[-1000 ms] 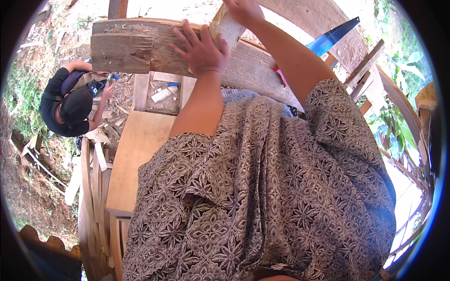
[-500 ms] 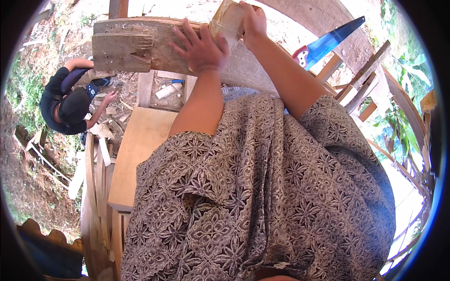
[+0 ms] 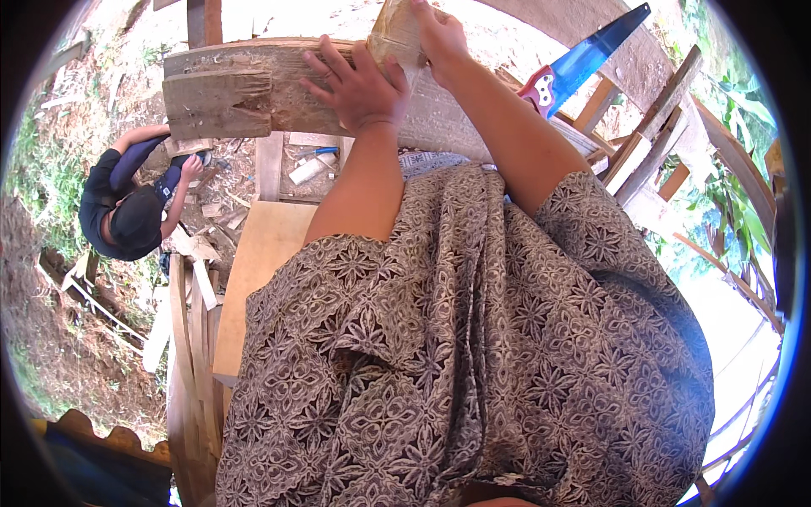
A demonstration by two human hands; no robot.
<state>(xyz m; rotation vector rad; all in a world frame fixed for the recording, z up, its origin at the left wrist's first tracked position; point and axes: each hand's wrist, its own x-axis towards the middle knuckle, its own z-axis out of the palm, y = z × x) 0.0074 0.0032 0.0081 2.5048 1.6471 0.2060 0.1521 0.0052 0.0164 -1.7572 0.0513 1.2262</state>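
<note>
A weathered wooden plank (image 3: 291, 110) lies crosswise in front of me, with a split, splintered patch near its left end. My left hand (image 3: 365, 95) rests on it, fingers spread, the thumb close to a yellowish block of wood (image 3: 394, 35). Around the right side of that block my right hand (image 3: 443, 44) is closed; some of its fingers are hidden behind the block. The block stands tilted on the plank, and its top runs out of the picture.
Right of my right arm, a handsaw (image 3: 583, 63) with a blue blade and red-and-white handle leans among boards. A smooth pale board (image 3: 262, 283) lies by my left side. Another person (image 3: 131, 207) in dark clothes crouches at the left, near wood scraps.
My right hand and the block have shifted slightly up and left in the picture. My left hand stays on the plank. The crouching person's hand has moved closer to their knees.
</note>
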